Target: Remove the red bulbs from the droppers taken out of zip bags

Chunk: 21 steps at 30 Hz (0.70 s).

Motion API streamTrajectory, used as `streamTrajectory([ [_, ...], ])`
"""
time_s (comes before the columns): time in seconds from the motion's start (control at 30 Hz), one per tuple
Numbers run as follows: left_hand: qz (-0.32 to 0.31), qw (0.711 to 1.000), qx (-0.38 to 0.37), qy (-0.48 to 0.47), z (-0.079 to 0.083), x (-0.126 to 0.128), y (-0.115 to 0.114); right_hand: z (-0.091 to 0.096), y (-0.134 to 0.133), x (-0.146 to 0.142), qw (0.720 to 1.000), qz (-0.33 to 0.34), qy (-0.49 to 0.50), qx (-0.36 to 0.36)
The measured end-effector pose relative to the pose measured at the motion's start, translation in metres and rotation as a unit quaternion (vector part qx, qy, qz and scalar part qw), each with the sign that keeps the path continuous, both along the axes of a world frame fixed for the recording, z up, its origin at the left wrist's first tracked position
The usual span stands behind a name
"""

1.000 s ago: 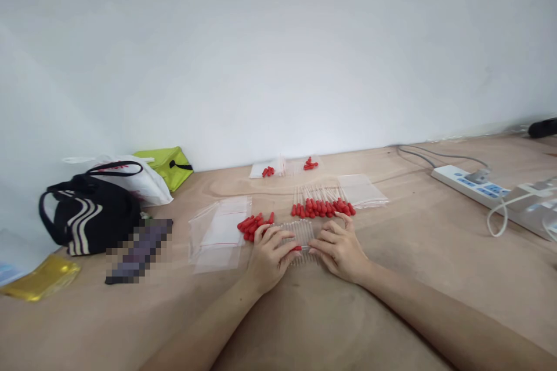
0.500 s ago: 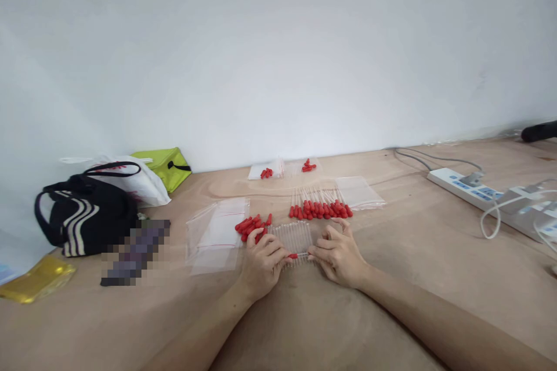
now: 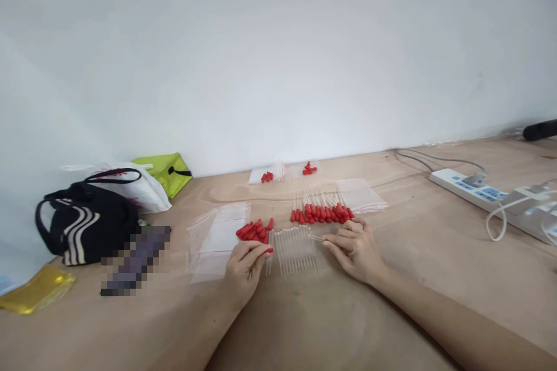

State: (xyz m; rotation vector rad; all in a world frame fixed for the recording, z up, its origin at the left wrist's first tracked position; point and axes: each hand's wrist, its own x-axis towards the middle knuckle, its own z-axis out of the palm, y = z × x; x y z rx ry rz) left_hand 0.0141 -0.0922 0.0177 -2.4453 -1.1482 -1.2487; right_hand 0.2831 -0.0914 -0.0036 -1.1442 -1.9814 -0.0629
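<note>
My left hand is closed, pinching a red rubber bulb between thumb and fingers. Between the thumb and fingers of my right hand is a thin transparent tube, its free end pointing left. A row of similar transparent tubes lies side by side on the table between my hands. Just beyond my left hand is a pile of loose red bulbs. Past the row, droppers with red bulbs lie together, bulbs toward me and stems pointing away.
Plastic zip bags lie at left, with another bag behind the droppers. Small red pieces rest on bags near the wall. A black bag stands on the left; a power strip with cables lies on the right.
My hands have moved apart from the row of tubes, left hand leftward, right hand rightward. The red bulb and tube that met end to end between them are now separate.
</note>
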Motion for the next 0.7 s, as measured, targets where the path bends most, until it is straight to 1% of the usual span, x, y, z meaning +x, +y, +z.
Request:
streamTrajectory([
  [0.07,0.034,0.999,-0.01,-0.038,-0.001,-0.003,0.005,-0.001,0.001,-0.002,1.0,-0.017,-0.002,-0.01],
  [0.13,0.096,0.993,-0.031,-0.064,0.001,-0.008,0.014,-0.003,0.002,-0.005,0.999,-0.039,-0.006,-0.013],
  [0.17,0.124,0.988,-0.05,-0.071,0.004,-0.012,0.019,-0.003,0.002,-0.006,0.999,-0.049,-0.009,-0.013],
  [0.23,0.159,0.979,-0.105,-0.077,0.011,-0.022,0.032,-0.004,0.003,-0.008,0.998,-0.063,-0.018,-0.007],
  [0.33,0.191,0.96,-0.195,-0.063,0.024,-0.032,0.052,-0.005,0.005,-0.012,0.997,-0.069,-0.03,0.004],
  [0.4,0.208,0.945,-0.251,-0.031,0.031,-0.034,0.065,-0.005,0.005,-0.015,0.997,-0.069,-0.04,0.006],
  [0.47,0.227,0.929,-0.29,0.005,0.036,-0.033,0.075,-0.004,0.004,-0.017,0.997,-0.065,-0.053,0.002],
  [0.57,0.255,0.913,-0.317,0.036,0.036,-0.029,0.084,-0.002,0.002,-0.019,0.997,-0.047,-0.063,-0.012],
  [0.7,0.264,0.899,-0.344,0.065,0.032,-0.028,0.086,0.001,0.001,-0.018,0.998,-0.006,-0.054,-0.036],
])
